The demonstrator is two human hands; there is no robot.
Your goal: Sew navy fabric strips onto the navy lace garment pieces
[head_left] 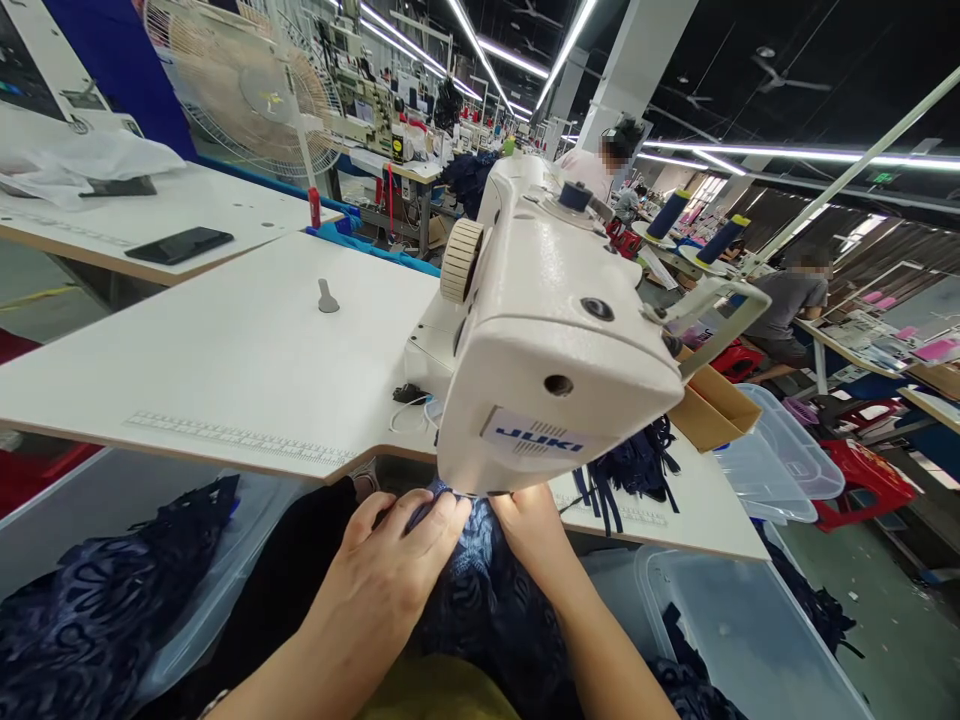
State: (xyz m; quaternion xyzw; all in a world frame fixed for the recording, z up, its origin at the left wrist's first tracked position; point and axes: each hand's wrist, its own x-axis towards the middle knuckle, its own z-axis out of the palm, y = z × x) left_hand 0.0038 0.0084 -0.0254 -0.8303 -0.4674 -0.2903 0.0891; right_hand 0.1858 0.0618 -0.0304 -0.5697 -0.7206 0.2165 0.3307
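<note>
The left hand (390,565) has its fingers bent over dark blue lace cloth (480,595); whether they pinch it, I cannot tell. The right hand (536,540) sits at the cloth's other side, its fingertips hidden behind the sewing machine (562,270), so its grip cannot be told either. The cloth runs from under the machine's front end down toward the lap. Guiding it well probably means even, light tension from both hands, no puckers, and fingertips clear of the needle, which is out of sight. Dark strips (637,470) lie farther right on the table (225,350), best kept from snagging
</note>
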